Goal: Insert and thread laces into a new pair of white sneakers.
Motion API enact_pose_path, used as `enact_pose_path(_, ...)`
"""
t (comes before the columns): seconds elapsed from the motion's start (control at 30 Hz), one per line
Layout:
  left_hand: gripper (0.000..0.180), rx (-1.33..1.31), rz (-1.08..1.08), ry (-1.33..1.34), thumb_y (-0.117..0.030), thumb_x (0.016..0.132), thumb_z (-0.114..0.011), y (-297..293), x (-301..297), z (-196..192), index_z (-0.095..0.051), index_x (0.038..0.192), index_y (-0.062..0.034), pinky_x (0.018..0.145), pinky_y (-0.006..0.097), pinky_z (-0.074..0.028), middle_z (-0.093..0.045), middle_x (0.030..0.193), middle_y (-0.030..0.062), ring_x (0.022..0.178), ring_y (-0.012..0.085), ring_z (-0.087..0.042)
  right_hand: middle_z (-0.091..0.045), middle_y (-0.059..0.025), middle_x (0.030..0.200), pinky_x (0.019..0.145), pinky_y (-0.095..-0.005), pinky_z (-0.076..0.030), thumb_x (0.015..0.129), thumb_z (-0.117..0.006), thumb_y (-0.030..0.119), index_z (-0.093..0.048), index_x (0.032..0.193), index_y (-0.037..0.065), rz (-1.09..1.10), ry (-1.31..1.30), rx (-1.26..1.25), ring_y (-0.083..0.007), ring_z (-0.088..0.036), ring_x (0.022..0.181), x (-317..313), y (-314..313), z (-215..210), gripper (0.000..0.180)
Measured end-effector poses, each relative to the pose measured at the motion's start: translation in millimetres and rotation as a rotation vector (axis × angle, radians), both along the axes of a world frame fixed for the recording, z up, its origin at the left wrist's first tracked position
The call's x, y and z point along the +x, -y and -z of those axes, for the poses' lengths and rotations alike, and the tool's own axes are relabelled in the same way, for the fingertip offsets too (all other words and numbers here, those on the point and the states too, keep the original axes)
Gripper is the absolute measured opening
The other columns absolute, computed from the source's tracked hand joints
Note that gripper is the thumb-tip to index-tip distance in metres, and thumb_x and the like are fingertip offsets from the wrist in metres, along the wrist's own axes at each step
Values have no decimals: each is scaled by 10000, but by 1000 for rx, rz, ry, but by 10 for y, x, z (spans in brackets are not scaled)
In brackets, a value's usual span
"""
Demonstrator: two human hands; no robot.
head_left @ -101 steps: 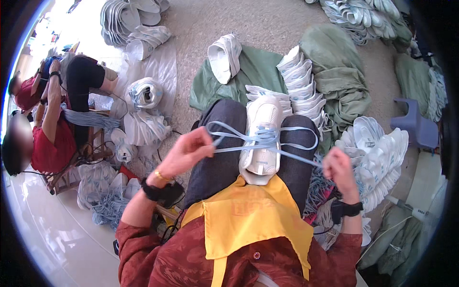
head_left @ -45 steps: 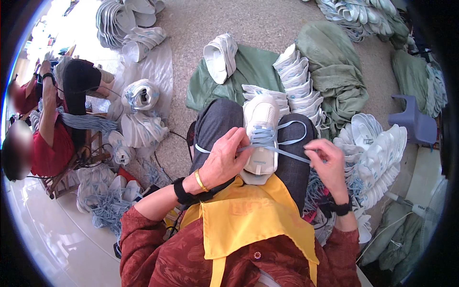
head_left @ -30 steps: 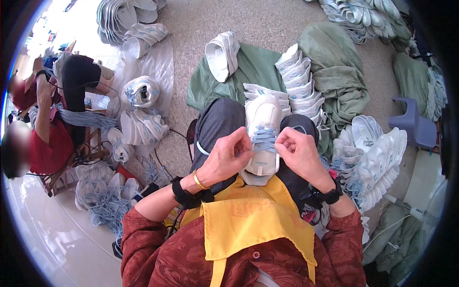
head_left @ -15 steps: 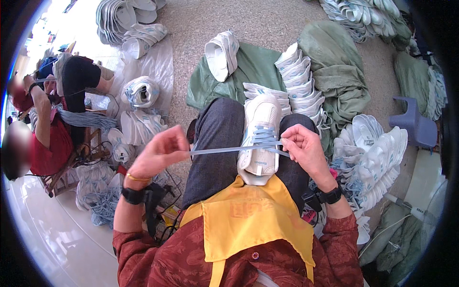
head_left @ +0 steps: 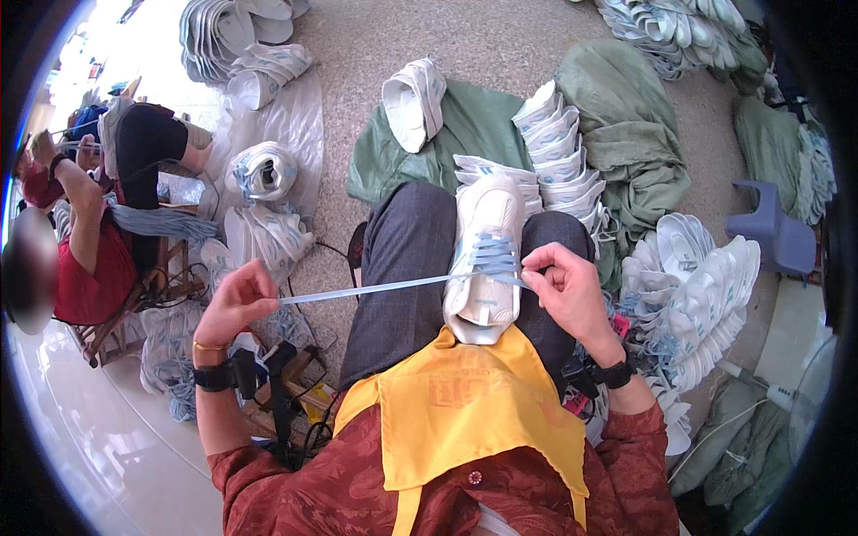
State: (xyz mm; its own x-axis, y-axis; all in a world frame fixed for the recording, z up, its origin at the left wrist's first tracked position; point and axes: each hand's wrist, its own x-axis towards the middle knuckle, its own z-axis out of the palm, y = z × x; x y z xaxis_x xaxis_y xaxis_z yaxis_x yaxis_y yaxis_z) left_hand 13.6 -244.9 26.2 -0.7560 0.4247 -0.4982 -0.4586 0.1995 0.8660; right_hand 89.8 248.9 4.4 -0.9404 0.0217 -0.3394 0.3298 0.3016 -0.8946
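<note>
Your speckled grey floor (head_left: 500, 40) bears a flat green plastic sheet (head_left: 478, 121). Left of that sheet: crinkled clear plastic film (head_left: 302, 125). Right: crumpled green cloth sack (head_left: 621, 116); farther right, blue-grey plastic stool (head_left: 773, 230).

Speckled floor (head_left: 357, 107); glossy white tiles (head_left: 107, 438) left; bluish-grey stool (head_left: 774, 234) right.

A shoe (head_left: 487, 214) rests between a seated person's legs (head_left: 402, 241), toe pointing outward, near end at the upper edge of the apron (head_left: 456, 393). A lace (head_left: 375, 288) stretches over the left thigh to the left hand (head_left: 237, 304); the right hand (head_left: 567, 286) is just beside the shoe's right edge. Beyond the knees, a ground sheet (head_left: 487, 121) bears a stack of uppers (head_left: 413, 107) at its far edge, a column of uppers (head_left: 563, 156) along its right, then a sack (head_left: 626, 112). A stool (head_left: 776, 228) stands farther right; a co-worker (head_left: 94, 272) sits left.
</note>
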Motion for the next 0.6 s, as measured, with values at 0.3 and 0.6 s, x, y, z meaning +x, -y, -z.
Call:
enact_pose_path(0.3, 278, -166, 292, -550, 72, 853, -749, -1290, -122, 47, -575, 1051, -17, 1048, 374, -534, -708, 1219, 118, 1196, 243, -681, -693, -32, 716, 518, -257, -427, 918, -763, 63, -700, 905, -7, -106, -16, 207, -45, -529, 540, -17, 108, -231, 95)
enact_pose_path(0.6, 141, -165, 440, -729, -22, 907, -706, -2158, 18, 182, -594, 991, -2, 722, 399, -527, -660, 854, 128, 790, 328, -675, -704, -51, 729, 525, -258, -439, 920, -762, 68, -703, 931, -15, -125, 0, 185, -52, -555, 550, 36, 129, -315, 102)
